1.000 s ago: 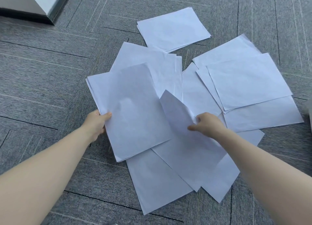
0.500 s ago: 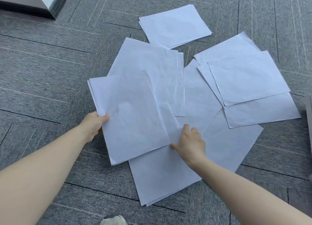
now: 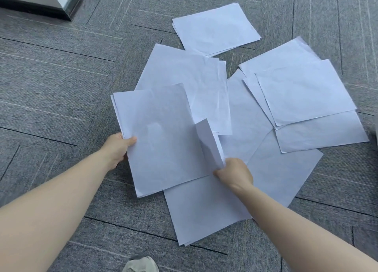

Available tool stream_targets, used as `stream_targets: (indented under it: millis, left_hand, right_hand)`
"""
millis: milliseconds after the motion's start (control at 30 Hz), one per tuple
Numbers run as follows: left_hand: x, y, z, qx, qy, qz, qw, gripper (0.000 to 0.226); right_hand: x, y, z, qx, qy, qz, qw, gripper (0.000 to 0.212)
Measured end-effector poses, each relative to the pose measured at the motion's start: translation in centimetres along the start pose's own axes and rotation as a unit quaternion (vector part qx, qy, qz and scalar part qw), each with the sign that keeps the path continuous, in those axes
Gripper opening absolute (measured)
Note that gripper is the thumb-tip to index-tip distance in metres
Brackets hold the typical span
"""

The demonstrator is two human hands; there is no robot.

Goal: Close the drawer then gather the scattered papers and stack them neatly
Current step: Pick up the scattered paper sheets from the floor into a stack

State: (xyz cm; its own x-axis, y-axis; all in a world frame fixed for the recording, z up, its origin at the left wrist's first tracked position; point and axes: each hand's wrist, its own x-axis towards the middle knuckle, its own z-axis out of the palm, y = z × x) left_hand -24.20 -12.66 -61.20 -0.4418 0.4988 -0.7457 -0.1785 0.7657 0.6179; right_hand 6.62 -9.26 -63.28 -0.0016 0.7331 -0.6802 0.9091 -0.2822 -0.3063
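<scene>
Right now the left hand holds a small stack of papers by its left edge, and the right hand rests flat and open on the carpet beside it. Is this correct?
Not quite. The left hand does hold the small stack of papers by its left edge, but the right hand is not flat on the carpet: the head view shows it pinching a lifted sheet at the stack's lower right corner.
</scene>
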Motion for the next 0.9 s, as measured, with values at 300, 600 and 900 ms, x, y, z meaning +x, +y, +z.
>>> stream_targets:
  millis: [300, 600, 900]
  left_hand:
    - [0.4, -0.4, 0.3, -0.005, 0.012, 0.037, 0.999, 0.016]
    - [0.4, 0.1, 2.8, 0.015, 0.026, 0.045, 0.999, 0.014]
    - [0.4, -0.2, 3.6, 0.076, 0.072, 0.078, 0.991, 0.012]
  right_hand:
    - [2.2, 1.9, -11.0, 0.053, 0.091, -0.01, 0.994, 0.021]
    - [-1.5, -2.0, -18.0, -0.057, 0.179, -0.139, 0.972, 0.005]
    - [-4.3, -4.7, -21.7, -0.028, 0.162, -0.153, 0.975, 0.017]
